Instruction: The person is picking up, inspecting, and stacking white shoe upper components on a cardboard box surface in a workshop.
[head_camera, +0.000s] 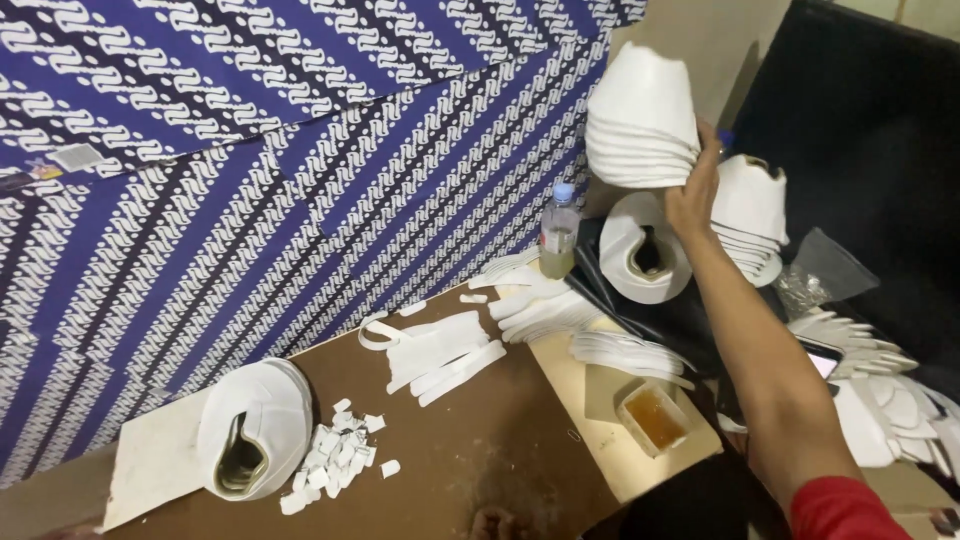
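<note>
We see brown table (470, 450) filling lower frame. At 1 o'clock, right hand (693, 195) raised, fingers clamped on stack of white shoe uppers (642, 120). Second stack (752, 215) just beside, approx 2 o'clock. Nested white uppers (255, 428) at 8 o'clock; paper scraps (335, 450) alongside. Left hand not visible.

Even indoor light from above, bright on the patterned cloth (250, 200) and white stacks, black backdrop (870, 150) dim at right, soft short shadows on the table (480, 450), slight motion blur, wide-angle bending at edges
</note>
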